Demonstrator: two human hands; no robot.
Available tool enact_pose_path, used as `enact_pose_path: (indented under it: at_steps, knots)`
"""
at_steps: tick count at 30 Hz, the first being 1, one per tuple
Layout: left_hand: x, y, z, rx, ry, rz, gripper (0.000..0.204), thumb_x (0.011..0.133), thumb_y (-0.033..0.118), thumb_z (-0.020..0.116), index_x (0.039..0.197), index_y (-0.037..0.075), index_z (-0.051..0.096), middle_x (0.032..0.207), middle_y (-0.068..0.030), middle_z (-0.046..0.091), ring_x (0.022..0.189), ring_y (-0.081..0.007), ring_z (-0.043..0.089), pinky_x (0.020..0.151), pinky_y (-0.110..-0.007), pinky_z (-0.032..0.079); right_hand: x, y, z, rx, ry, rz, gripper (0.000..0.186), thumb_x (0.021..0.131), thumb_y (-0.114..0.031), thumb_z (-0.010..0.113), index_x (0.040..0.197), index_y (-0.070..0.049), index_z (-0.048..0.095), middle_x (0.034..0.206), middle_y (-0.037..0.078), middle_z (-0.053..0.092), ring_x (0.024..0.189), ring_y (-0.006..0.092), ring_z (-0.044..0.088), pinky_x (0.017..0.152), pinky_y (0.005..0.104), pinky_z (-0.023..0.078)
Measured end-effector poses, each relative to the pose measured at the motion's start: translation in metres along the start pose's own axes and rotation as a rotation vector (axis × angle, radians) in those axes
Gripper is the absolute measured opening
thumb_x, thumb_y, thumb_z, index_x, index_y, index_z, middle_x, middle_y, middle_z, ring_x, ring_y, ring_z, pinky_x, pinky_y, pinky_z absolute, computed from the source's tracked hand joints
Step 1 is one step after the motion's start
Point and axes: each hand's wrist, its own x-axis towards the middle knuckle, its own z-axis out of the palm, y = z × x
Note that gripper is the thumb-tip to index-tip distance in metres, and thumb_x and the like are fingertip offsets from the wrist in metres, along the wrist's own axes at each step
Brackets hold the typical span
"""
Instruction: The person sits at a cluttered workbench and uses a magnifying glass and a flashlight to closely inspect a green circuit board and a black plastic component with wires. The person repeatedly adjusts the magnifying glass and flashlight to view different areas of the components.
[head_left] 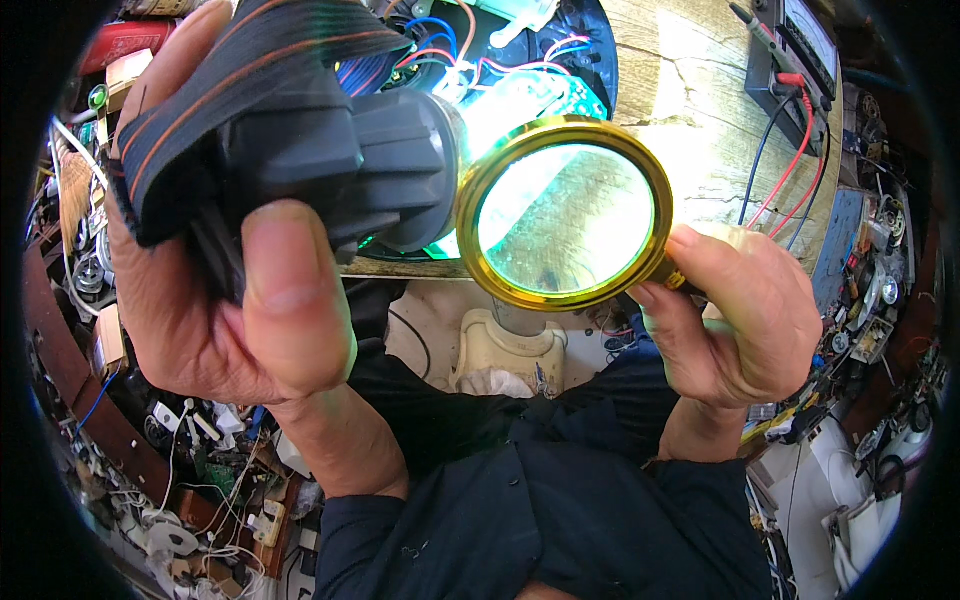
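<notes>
My left hand [235,330] is wrapped round a black headlamp [390,165] with a dark elastic strap [275,65] that has orange stripes. The lamp's front faces right, and bright greenish-white light falls just past it. In my right hand [750,310], thumb and fingers pinch the short handle of a round magnifying glass [565,215] with a gold rim. Its lens stands upright just right of the lamp, over the table's near edge. Behind them lies an opened black round housing [595,45] with a brightly lit circuit board [585,98] and loose coloured wires [520,65].
On the wooden table [690,160], an analogue multimeter [795,60] with red and black leads [800,170] stands at the far right. A cream plastic stool [512,350] shows below the table. Cluttered parts and cables [200,480] line the left side, with more parts [870,310] at right.
</notes>
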Motion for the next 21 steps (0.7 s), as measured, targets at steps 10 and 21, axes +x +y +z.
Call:
enact_pose_path:
  at_steps: [10, 21]
  knots:
    - [0.0022, -0.0027, 0.0005, 0.004, -0.016, 0.063, 0.057, 0.098, 0.022, 0.056, 0.140, -0.017, 0.055, 0.136, -0.0302, 0.064, 0.120, -0.0371, 0.068, 0.104, -0.046, 0.056, -0.0043, 0.0016, 0.0009, 0.018, 0.021, 0.010, 0.040, 0.076, -0.006, 0.090, 0.112, 0.003, 0.074, 0.091, 0.016, 0.078, 0.068, 0.0206, 0.071, 0.061, 0.0287, 0.052]
    - [0.0005, 0.0009, 0.0043, 0.041, -0.016, 0.049, 0.058, 0.099, 0.026, 0.059, 0.139, -0.016, 0.056, 0.135, -0.0296, 0.065, 0.118, -0.0357, 0.069, 0.102, -0.046, 0.057, -0.0047, 0.0041, 0.0006, 0.033, 0.006, 0.005, 0.040, 0.079, -0.007, 0.089, 0.115, 0.002, 0.073, 0.091, 0.016, 0.079, 0.070, 0.0194, 0.073, 0.062, 0.0273, 0.054]
